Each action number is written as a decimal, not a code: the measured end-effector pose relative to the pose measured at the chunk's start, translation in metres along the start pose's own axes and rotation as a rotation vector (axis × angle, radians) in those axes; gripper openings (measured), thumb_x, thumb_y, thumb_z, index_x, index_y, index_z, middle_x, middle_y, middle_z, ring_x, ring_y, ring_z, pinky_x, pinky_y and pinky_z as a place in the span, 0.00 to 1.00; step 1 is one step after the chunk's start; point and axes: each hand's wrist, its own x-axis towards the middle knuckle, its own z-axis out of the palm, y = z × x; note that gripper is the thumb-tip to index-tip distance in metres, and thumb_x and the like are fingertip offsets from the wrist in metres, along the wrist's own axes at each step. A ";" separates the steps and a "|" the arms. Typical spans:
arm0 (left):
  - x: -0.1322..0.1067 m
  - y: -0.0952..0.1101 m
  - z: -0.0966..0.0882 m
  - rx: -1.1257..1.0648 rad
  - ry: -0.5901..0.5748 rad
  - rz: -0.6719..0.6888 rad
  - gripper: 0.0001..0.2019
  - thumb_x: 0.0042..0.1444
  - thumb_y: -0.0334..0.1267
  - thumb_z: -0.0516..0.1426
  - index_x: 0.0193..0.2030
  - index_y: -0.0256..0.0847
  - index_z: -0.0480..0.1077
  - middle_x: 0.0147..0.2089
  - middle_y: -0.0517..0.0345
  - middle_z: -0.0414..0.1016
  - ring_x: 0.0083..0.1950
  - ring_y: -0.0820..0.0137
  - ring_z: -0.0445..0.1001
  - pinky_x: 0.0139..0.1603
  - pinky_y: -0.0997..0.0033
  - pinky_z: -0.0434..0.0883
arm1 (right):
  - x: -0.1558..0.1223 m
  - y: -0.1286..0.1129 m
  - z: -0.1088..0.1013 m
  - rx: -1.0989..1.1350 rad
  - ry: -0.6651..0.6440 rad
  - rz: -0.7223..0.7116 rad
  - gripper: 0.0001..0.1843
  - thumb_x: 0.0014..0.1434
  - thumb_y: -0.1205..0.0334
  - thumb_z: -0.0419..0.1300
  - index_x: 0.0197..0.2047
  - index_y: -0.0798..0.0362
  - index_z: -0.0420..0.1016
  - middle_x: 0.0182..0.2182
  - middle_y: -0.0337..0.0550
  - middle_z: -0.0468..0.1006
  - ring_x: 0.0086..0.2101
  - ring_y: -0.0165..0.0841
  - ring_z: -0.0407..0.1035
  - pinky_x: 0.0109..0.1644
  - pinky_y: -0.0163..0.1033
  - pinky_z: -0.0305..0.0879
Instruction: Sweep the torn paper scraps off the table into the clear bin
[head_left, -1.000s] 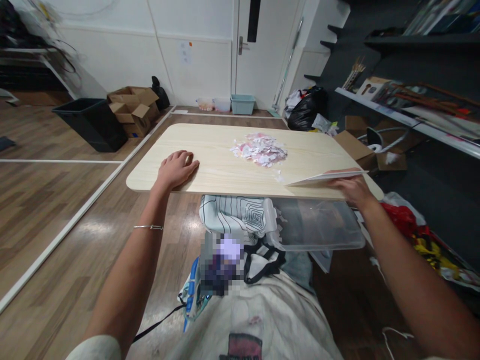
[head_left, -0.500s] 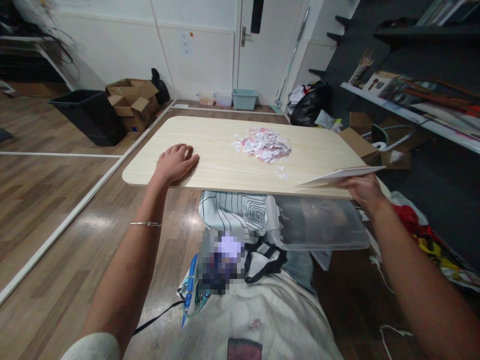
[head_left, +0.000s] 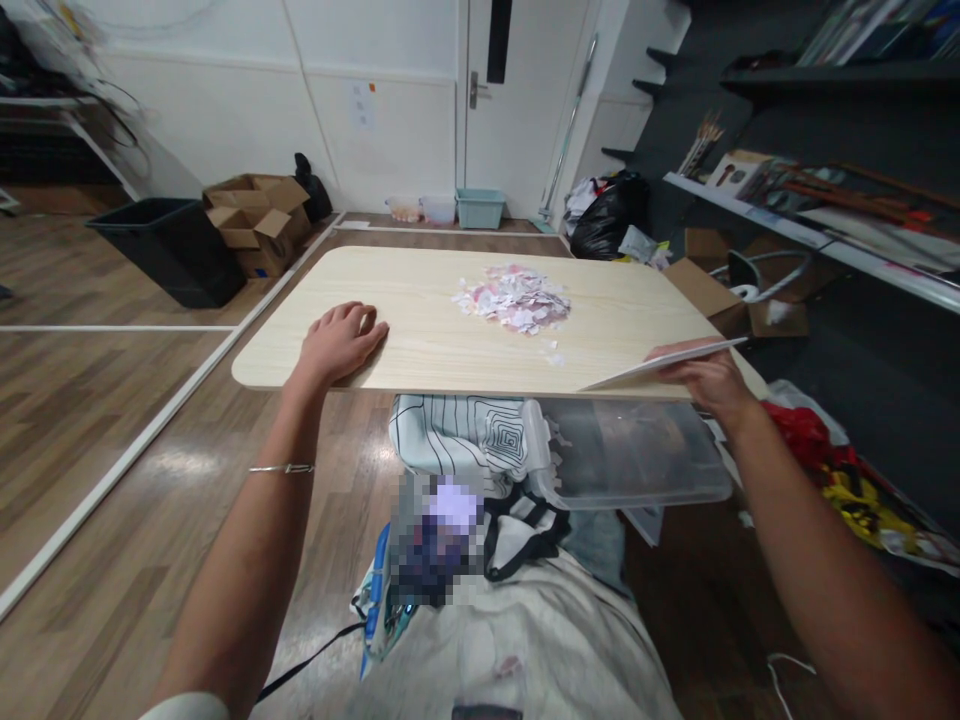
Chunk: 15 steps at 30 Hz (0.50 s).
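Observation:
My left hand (head_left: pixel 341 343) rests on the left part of the pale wooden table (head_left: pixel 427 360), fingers slightly curled and apart, with nothing in it. Near the table's right front corner, my right hand (head_left: pixel 701 375) grips a thin white board (head_left: pixel 667 357). The board is tilted and seen nearly edge-on, its left end low at the tabletop. Between the hands, farther back, lies a heap of torn paper scraps (head_left: pixel 517 298), white and pinkish. A few loose scraps (head_left: pixel 553 352) lie in front of the heap.
Below the table's front edge are a clear plastic box (head_left: pixel 637 455) and a patterned cloth bag (head_left: pixel 450 430). A black bin (head_left: pixel 172 255) and cardboard boxes (head_left: pixel 259 225) stand at the left. On the right are an open carton (head_left: pixel 709 290) and a shelf (head_left: pixel 840 245).
The white board in my right hand has tipped, so less of its face shows. My left hand stays on the table. The whole view has shifted slightly.

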 end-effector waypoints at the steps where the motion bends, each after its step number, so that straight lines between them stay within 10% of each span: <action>1: 0.000 0.000 0.000 0.002 -0.001 -0.003 0.31 0.79 0.61 0.50 0.76 0.50 0.78 0.88 0.41 0.75 0.89 0.41 0.69 0.90 0.31 0.66 | 0.000 -0.002 0.001 0.025 -0.006 0.016 0.11 0.34 0.60 0.73 0.26 0.43 0.80 0.28 0.48 0.88 0.33 0.48 0.82 0.40 0.53 0.83; 15: -0.001 0.002 0.001 0.005 0.008 0.006 0.31 0.80 0.59 0.49 0.75 0.48 0.79 0.87 0.39 0.75 0.89 0.41 0.69 0.90 0.32 0.66 | 0.000 -0.010 0.010 0.242 0.115 0.138 0.29 0.29 0.68 0.76 0.37 0.42 0.76 0.34 0.36 0.86 0.43 0.42 0.80 0.55 0.46 0.84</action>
